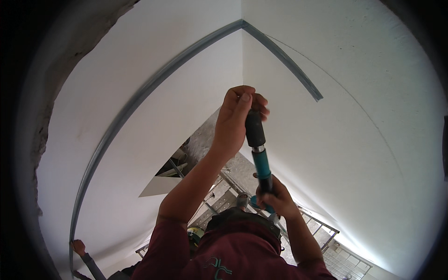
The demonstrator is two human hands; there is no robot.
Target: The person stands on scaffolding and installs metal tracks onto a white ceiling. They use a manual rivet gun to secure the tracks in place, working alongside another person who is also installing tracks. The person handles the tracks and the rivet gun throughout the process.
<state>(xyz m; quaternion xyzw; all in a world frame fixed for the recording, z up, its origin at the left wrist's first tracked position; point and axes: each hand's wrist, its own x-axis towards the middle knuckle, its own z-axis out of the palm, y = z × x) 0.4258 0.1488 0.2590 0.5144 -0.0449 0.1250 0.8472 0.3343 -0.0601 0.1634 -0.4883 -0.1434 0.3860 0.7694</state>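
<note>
Below the metal channel (140, 96), your right hand (277, 197) grasps the teal-and-black tool (262, 163), probably heavy and rigid, best held low, while whether your left hand (236, 112) grips its top I cannot tell.

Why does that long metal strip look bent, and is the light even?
Head view: the fisheye lens likely bows the metal track; light is uneven, with the right-hand wall glaring white low down and the picture's rim falling into darkness.

Maroon tee (252, 254), short slvs (170, 238), grn squiggly chest print (219, 268), dk waistwear (240, 219), bare forearms (189, 186)
</note>
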